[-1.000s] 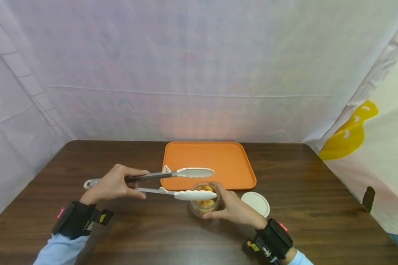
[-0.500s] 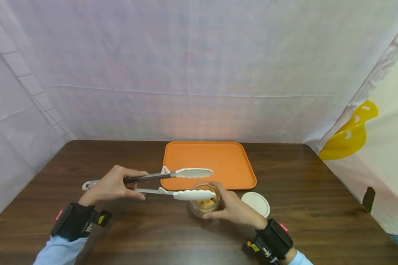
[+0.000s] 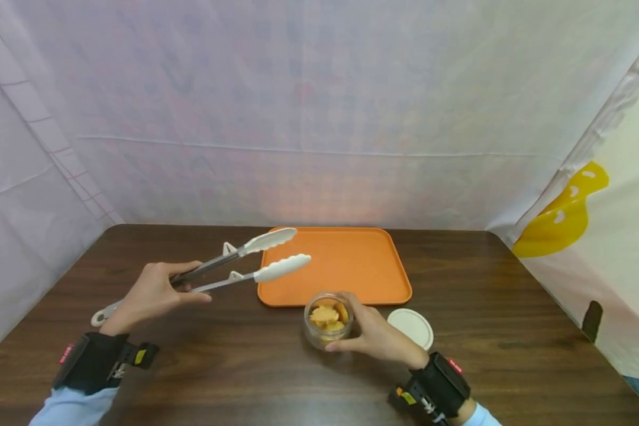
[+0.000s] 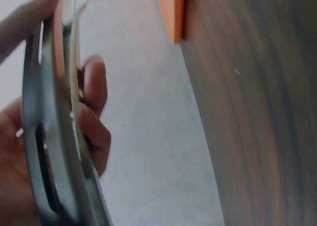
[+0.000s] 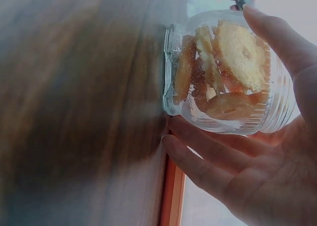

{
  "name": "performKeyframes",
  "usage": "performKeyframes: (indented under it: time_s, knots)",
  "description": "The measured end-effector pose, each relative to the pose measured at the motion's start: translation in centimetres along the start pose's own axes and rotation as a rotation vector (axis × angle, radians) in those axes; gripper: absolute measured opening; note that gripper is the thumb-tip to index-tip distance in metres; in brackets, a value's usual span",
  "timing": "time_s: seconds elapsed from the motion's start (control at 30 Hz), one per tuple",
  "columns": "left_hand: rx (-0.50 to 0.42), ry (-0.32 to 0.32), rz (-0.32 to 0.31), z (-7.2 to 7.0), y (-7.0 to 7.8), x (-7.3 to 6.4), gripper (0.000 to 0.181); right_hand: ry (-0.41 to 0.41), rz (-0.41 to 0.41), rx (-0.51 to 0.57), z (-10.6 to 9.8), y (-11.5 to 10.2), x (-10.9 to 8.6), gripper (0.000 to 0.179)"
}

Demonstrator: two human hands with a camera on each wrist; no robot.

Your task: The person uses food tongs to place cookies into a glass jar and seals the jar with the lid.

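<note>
My left hand [image 3: 157, 293] grips a pair of tongs [image 3: 282, 268] with white scalloped tips and metal arms. The arms are spread, with nothing between the tips, which overlap the left part of the orange tray [image 3: 346, 263] in the head view. Up close, the left wrist view shows the slotted dark metal handle [image 4: 34, 102] against the palm. My right hand [image 3: 375, 334] holds a lidless clear glass jar [image 3: 314, 336] upright on the table, thumb on one side and fingers on the other. Golden scallop-edged crackers [image 5: 240, 55] lie inside it.
A round white lid [image 3: 412, 327] lies flat on the brown wood table [image 3: 266, 384], just right of the right hand. The tray is behind the jar. A pale cloth [image 3: 309, 118] hangs along the table's back edge, with more cloth at both sides.
My left hand has moved left with the tongs, whose tips have swung up and away from above the jar. The right hand and jar have stayed in place.
</note>
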State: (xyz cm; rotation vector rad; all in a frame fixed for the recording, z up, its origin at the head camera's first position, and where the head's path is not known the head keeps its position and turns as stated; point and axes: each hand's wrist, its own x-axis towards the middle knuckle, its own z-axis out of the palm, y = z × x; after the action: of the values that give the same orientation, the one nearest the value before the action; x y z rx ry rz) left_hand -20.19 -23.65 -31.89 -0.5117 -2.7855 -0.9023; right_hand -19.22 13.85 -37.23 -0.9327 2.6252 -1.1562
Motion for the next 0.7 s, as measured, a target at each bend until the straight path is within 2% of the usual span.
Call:
performKeyframes:
  time_s: [0.23, 0.43, 0.7]
  knots:
    - [0.120, 0.046, -0.126, -0.9, -2.1, -0.5, 0.077, -0.009, 0.019, -0.006, 0.0, 0.0, 0.0, 0.077]
    - [0.208, 0.056, -0.198, -1.3, -3.6, -0.6, 0.081, -0.011, 0.030, 0.003, -0.1, -0.1, 0.0, 0.077]
    - [0.269, -0.008, -0.286, -1.5, -5.9, -1.2, 0.082, -0.002, 0.001, -0.001, 0.0, 0.0, 0.0, 0.076]
